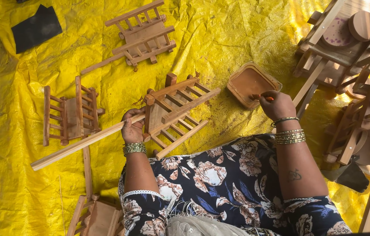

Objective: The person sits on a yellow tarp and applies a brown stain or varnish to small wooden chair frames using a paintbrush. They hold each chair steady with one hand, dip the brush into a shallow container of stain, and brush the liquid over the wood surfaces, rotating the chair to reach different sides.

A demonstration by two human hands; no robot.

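Note:
My left hand grips a small wooden toy cart by its long handle stick, which runs down to the left over the yellow sheet. The cart rests tilted against my knee. My right hand pinches a small orange brush at the edge of a square tub of brown stain, just right of the cart. Bangles ring both wrists.
Two more wooden carts lie on the yellow tarp: one at the left, one at the top. A stack of pale unfinished carts fills the right side. Another cart sits by my left knee. A black cloth lies top left.

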